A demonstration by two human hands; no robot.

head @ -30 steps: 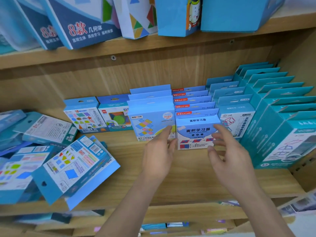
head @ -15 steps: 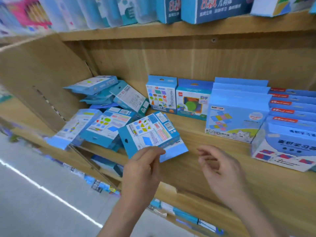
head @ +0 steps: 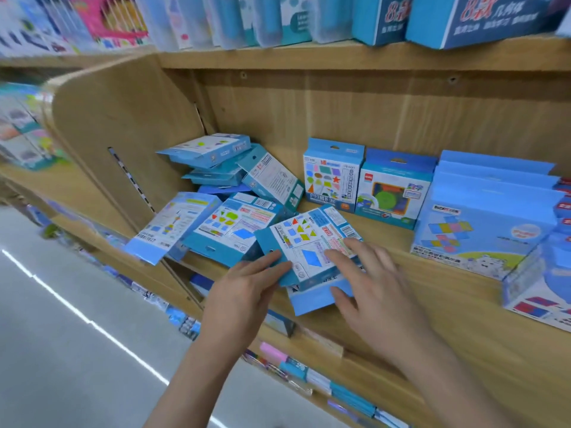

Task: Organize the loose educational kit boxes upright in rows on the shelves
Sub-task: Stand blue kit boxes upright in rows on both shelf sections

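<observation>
Head view, kit box (head: 309, 245) between left hand (head: 244, 291) and right hand (head: 378, 291), straight fingers touching.

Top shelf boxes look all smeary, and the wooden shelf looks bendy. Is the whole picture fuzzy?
Head view: motion blur smears the top-shelf packs and everything at the left edge. Head view: the flat kit box at the front edge is clearer, its coloured shapes readable. Head view: the wide-angle lens bows the wooden shelf. Head view: a bright streak glares on the floor.
</observation>
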